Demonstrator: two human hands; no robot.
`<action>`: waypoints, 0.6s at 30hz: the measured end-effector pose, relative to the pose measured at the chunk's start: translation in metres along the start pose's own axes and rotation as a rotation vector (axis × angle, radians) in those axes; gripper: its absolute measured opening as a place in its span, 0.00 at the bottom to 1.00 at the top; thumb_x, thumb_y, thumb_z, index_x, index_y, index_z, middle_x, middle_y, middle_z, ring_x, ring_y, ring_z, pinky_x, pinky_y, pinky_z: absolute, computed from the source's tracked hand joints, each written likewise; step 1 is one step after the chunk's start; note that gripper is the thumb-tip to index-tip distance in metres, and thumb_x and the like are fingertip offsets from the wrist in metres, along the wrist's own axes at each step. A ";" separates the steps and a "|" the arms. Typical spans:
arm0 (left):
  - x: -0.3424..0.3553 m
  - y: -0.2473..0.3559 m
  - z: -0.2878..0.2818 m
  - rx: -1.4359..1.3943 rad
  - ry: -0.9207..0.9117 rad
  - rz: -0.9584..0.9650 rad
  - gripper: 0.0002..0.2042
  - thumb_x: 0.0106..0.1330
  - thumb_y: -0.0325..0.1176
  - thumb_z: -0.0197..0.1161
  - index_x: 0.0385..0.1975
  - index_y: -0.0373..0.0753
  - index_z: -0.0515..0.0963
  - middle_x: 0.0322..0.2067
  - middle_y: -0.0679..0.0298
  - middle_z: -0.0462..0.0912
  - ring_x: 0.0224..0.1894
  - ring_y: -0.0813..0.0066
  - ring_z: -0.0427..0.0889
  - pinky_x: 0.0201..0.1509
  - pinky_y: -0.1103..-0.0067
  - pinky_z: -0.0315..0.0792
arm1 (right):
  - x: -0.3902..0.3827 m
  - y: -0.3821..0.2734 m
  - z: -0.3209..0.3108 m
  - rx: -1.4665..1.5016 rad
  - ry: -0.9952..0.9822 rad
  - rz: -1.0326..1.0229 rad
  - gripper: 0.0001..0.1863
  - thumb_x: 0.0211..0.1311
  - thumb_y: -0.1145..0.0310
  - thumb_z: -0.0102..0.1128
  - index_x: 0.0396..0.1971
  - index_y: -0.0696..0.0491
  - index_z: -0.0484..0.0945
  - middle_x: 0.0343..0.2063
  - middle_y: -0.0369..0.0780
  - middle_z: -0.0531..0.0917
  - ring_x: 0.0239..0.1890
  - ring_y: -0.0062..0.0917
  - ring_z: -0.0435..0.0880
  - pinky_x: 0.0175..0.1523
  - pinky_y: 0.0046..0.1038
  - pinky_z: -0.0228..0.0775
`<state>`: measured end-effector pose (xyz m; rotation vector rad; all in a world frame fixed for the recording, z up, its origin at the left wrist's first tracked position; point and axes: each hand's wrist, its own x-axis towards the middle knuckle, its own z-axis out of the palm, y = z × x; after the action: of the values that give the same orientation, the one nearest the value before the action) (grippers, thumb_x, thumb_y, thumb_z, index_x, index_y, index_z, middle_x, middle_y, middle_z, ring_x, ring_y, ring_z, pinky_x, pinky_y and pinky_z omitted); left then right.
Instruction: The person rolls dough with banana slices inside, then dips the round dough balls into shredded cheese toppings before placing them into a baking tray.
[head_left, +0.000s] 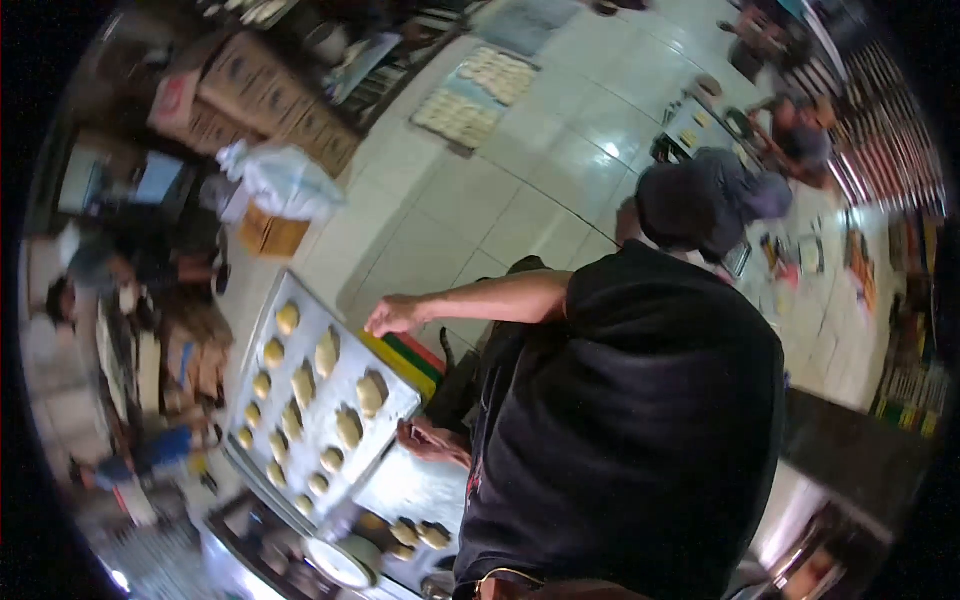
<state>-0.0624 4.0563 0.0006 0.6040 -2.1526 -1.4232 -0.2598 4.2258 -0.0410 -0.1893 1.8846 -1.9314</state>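
1. The metal tray lies at eight o'clock; the hands are apart, right hand at its two-o'clock edge, left hand by its three-o'clock corner. I cannot tell whether either grips.
2. Uneven lifting could tilt it, sliding dough pieces together.
3. Shoving toward six o'clock could bump the pale tub.

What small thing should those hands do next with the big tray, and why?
Probably steady the tray by its right-hand edge: the right hand and left hand are both close to that side, and the dough pieces seem loose, so tilting might shift them.
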 end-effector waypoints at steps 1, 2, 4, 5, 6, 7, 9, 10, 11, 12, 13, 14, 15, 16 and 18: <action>0.008 -0.018 0.004 -0.111 -0.229 0.096 0.15 0.68 0.34 0.60 0.48 0.31 0.77 0.34 0.60 0.80 0.33 0.72 0.75 0.36 0.77 0.70 | -0.006 0.005 -0.011 -0.017 0.032 0.054 0.21 0.59 0.60 0.64 0.51 0.50 0.83 0.46 0.40 0.86 0.49 0.25 0.83 0.56 0.28 0.72; 0.007 -0.007 0.015 -0.113 -0.407 0.014 0.14 0.69 0.34 0.59 0.48 0.31 0.77 0.34 0.60 0.80 0.33 0.72 0.76 0.37 0.77 0.71 | -0.015 0.017 -0.025 0.028 0.101 0.171 0.19 0.58 0.61 0.63 0.49 0.52 0.83 0.44 0.40 0.87 0.47 0.27 0.83 0.55 0.30 0.73; 0.002 0.033 0.037 -0.081 -0.726 -0.070 0.14 0.71 0.34 0.58 0.48 0.31 0.77 0.34 0.60 0.81 0.35 0.73 0.77 0.40 0.77 0.72 | -0.034 0.050 -0.063 0.005 0.262 0.111 0.16 0.56 0.61 0.64 0.43 0.51 0.84 0.36 0.37 0.85 0.39 0.24 0.82 0.43 0.29 0.74; 0.006 0.043 0.043 -0.043 -0.867 -0.077 0.13 0.72 0.34 0.57 0.48 0.30 0.76 0.33 0.59 0.82 0.35 0.73 0.77 0.42 0.78 0.72 | -0.045 0.064 -0.073 -0.030 0.361 0.065 0.13 0.53 0.62 0.64 0.37 0.51 0.85 0.28 0.34 0.83 0.31 0.21 0.80 0.32 0.28 0.75; 0.018 0.031 0.051 -0.092 -1.088 -0.052 0.14 0.73 0.34 0.57 0.49 0.29 0.76 0.37 0.59 0.82 0.37 0.73 0.78 0.44 0.78 0.73 | -0.058 0.069 -0.083 -0.035 0.465 0.138 0.12 0.53 0.64 0.63 0.36 0.51 0.85 0.27 0.35 0.83 0.30 0.23 0.80 0.32 0.28 0.74; 0.017 0.040 0.060 -0.042 -1.175 -0.023 0.15 0.74 0.33 0.57 0.51 0.28 0.75 0.39 0.58 0.82 0.40 0.74 0.79 0.45 0.78 0.73 | -0.071 0.074 -0.096 -0.043 0.562 0.217 0.11 0.52 0.66 0.61 0.35 0.51 0.85 0.26 0.35 0.83 0.29 0.24 0.80 0.31 0.29 0.74; 0.018 0.039 0.079 -0.071 -1.399 0.098 0.16 0.73 0.35 0.57 0.52 0.28 0.75 0.40 0.57 0.83 0.40 0.72 0.81 0.44 0.78 0.75 | -0.110 0.106 -0.126 -0.242 0.641 0.150 0.10 0.54 0.65 0.57 0.33 0.51 0.84 0.25 0.38 0.82 0.27 0.27 0.79 0.32 0.32 0.73; 0.019 0.035 0.086 -0.069 -1.448 0.112 0.16 0.73 0.35 0.57 0.52 0.28 0.75 0.40 0.57 0.83 0.40 0.72 0.81 0.44 0.78 0.75 | -0.132 0.119 -0.131 -0.152 0.733 0.221 0.11 0.54 0.64 0.56 0.33 0.52 0.84 0.26 0.41 0.83 0.29 0.31 0.80 0.35 0.34 0.74; 0.020 0.027 0.089 0.077 -1.506 0.230 0.16 0.72 0.35 0.58 0.52 0.29 0.75 0.40 0.56 0.83 0.39 0.71 0.81 0.43 0.77 0.75 | -0.155 0.121 -0.128 -0.062 0.802 0.289 0.12 0.55 0.63 0.55 0.32 0.52 0.83 0.27 0.44 0.83 0.30 0.34 0.81 0.37 0.37 0.74; 0.018 0.020 0.094 0.215 -1.572 0.362 0.16 0.72 0.36 0.59 0.52 0.30 0.76 0.39 0.55 0.83 0.38 0.70 0.81 0.43 0.77 0.76 | -0.182 0.137 -0.131 -0.157 0.903 0.390 0.13 0.55 0.62 0.55 0.33 0.53 0.83 0.29 0.46 0.84 0.32 0.38 0.82 0.40 0.39 0.74; 0.021 -0.003 0.105 0.212 -1.617 0.380 0.16 0.72 0.36 0.59 0.52 0.30 0.76 0.39 0.55 0.83 0.38 0.70 0.81 0.43 0.77 0.76 | -0.212 0.153 -0.131 -0.251 0.995 0.497 0.14 0.55 0.61 0.55 0.34 0.53 0.83 0.32 0.48 0.85 0.35 0.42 0.83 0.43 0.42 0.75; 0.031 -0.040 0.124 0.310 -1.616 0.349 0.16 0.71 0.36 0.60 0.51 0.30 0.77 0.41 0.54 0.83 0.39 0.68 0.82 0.42 0.75 0.76 | -0.244 0.173 -0.123 -0.219 1.120 0.502 0.15 0.55 0.61 0.56 0.37 0.53 0.84 0.36 0.49 0.85 0.40 0.50 0.83 0.46 0.45 0.74; 0.033 -0.062 0.137 0.407 -1.616 0.318 0.16 0.70 0.36 0.61 0.51 0.31 0.77 0.42 0.53 0.83 0.40 0.65 0.82 0.42 0.74 0.77 | -0.277 0.196 -0.111 -0.149 1.256 0.643 0.15 0.54 0.64 0.55 0.36 0.55 0.85 0.37 0.49 0.86 0.39 0.46 0.83 0.48 0.41 0.75; 0.023 -0.030 0.135 0.174 -1.596 0.609 0.16 0.68 0.33 0.61 0.52 0.32 0.77 0.42 0.50 0.83 0.41 0.60 0.82 0.44 0.70 0.77 | -0.317 0.225 -0.095 -0.135 1.325 0.697 0.16 0.53 0.64 0.55 0.37 0.57 0.85 0.39 0.51 0.85 0.41 0.48 0.83 0.50 0.42 0.75; 0.014 -0.027 0.139 0.307 -1.615 0.832 0.17 0.67 0.32 0.61 0.53 0.32 0.76 0.42 0.50 0.82 0.42 0.57 0.82 0.45 0.68 0.76 | -0.379 0.262 -0.045 -0.097 1.351 1.010 0.14 0.51 0.65 0.56 0.30 0.60 0.85 0.33 0.55 0.85 0.38 0.50 0.84 0.47 0.44 0.74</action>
<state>-0.1560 4.1374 -0.0698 -1.8032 -2.9813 -1.0400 0.1170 4.4215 -0.2249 2.0342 1.9587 -1.1531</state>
